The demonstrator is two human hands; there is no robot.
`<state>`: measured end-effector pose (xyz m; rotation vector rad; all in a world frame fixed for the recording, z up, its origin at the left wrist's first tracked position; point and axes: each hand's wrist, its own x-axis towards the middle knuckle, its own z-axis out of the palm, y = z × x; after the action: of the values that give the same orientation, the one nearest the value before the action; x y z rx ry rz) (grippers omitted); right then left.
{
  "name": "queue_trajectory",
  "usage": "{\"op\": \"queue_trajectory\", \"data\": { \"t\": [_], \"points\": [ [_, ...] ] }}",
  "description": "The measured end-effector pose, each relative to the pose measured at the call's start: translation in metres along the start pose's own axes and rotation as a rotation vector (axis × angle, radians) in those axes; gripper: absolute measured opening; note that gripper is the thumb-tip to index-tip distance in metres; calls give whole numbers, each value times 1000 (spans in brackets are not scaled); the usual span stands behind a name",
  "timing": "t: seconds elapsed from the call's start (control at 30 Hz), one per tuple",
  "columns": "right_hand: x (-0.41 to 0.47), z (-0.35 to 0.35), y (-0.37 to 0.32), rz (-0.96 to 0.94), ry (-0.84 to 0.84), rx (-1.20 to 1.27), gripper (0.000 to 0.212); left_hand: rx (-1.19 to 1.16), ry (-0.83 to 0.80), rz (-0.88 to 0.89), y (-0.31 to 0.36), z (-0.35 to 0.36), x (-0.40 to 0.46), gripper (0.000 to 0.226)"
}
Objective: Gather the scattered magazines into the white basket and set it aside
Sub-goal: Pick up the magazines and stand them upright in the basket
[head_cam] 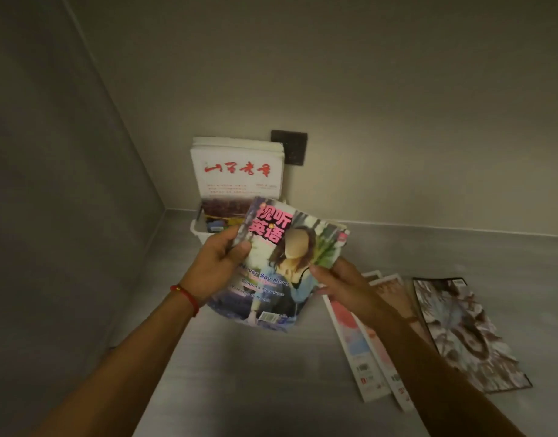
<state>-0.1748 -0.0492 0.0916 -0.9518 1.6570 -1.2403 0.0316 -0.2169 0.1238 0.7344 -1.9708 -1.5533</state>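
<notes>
Head view, dim light. Both hands hold one glossy magazine with pink Chinese title characters and a cover portrait (280,263) above the grey floor (255,373), just in front of the white plastic basket (198,232). The left hand (214,263), with a red string bracelet (186,296) at its wrist, has its fingers closed on the magazine's left edge, thumb on the cover. The right hand (340,285) grips the magazine's right edge, thumb on the cover and the other fingers behind it. The basket stands on the floor near the corner of the grey walls, largely hidden by the held magazine. In it, upright, stands a stack of white-covered magazines with red brush-script lettering (236,171), leaning back toward the wall, beside a dark square wall plate (289,147). To the right, flat on the floor, lie two overlapping pink-and-white magazines (356,348) and, just beside them, a dark-bordered magazine with a brown and pale-blue cover (466,335), partly crossed by the right forearm.
</notes>
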Motion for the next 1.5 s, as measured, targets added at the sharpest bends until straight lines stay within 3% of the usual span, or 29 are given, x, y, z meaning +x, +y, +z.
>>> {"op": "queue_trajectory", "data": {
  "t": [0.1,0.2,0.3,0.37,0.7,0.9,1.07,1.17,1.27,1.37,1.5],
  "points": [
    [41,20,-25,-174,260,-199,8,-62,109,42,0,-38,19,23],
    [81,25,-63,-362,463,-513,31,25,245,94,3,-71,47,14],
    [120,31,-92,-410,496,-654,20,289,373,152,-2,-99,80,11],
    [142,37,-101,-380,474,-686,23,331,400,129,-12,-110,100,11],
    [205,55,-62,-111,393,-686,25,213,452,-189,-108,-121,156,20],
    [226,68,-35,37,387,-603,25,158,463,-264,-117,-116,161,18],
    [226,79,-29,98,398,-273,25,72,510,-336,-108,-114,173,10],
    [212,80,-24,94,394,-59,41,24,550,-411,-98,-111,176,17],
    [185,69,-14,47,437,-104,34,-8,550,-382,-93,-99,160,24],
    [140,46,13,-9,475,-206,33,246,578,-244,-95,-74,121,27],
    [55,-11,60,61,658,-285,32,429,381,-99,-95,-11,68,45]
  ]
}}
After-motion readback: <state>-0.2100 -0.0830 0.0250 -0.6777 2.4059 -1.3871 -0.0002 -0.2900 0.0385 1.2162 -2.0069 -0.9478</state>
